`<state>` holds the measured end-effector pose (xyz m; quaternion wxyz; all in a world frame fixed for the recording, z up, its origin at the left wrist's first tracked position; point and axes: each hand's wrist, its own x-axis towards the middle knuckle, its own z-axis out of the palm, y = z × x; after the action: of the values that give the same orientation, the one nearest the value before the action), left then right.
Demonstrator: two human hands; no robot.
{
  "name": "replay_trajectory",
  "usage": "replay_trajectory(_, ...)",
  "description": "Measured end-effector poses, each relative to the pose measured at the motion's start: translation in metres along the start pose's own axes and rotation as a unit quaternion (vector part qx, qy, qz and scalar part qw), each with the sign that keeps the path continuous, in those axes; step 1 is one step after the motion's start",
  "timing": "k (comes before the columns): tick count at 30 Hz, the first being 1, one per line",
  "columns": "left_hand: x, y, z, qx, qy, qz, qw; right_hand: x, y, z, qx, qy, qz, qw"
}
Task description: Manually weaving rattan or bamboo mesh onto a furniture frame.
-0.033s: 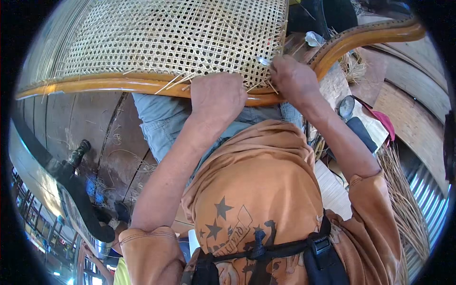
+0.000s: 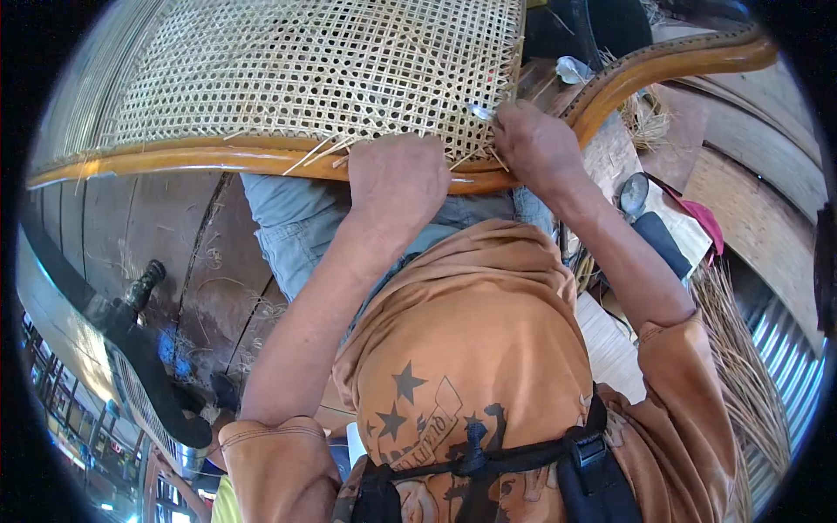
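A woven cane panel (image 2: 331, 70) stretches across a curved, varnished wooden frame (image 2: 200, 159) that lies over my lap. My left hand (image 2: 398, 170) is closed in a fist at the near rail, its fingertips and whatever they grip hidden beneath the knuckles. Close beside its left side, several loose cane ends (image 2: 316, 153) stick out over the rail. At the panel's right corner my right hand (image 2: 536, 144) is closed, and from its fingers a small shiny, pointed tool (image 2: 479, 112) juts leftward over the weave. Short strand ends also poke out between the two hands.
To the right, the frame rises into a curved arm (image 2: 671, 70). Beyond it lie a tangle of cane scraps (image 2: 647, 122), a bundle of long cane strands (image 2: 741, 366) and a red cloth (image 2: 704, 228). A dark furniture piece (image 2: 131, 322) stands at the left on the plank floor (image 2: 157, 218).
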<state>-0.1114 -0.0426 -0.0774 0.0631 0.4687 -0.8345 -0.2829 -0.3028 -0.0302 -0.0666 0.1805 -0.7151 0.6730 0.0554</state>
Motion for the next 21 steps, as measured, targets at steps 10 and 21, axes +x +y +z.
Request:
replay_trajectory(10, 0.005, 0.003, 0.0, -0.005, -0.036, -0.016, 0.999, 0.001, -0.004, 0.0, -0.006, 0.027, 0.069, 0.997)
replay_trajectory(21, 0.003, 0.0, -0.001, -0.026, -0.015, -0.006, 1.0, 0.002, -0.001, -0.005, -0.036, -0.004, 0.082, 0.996)
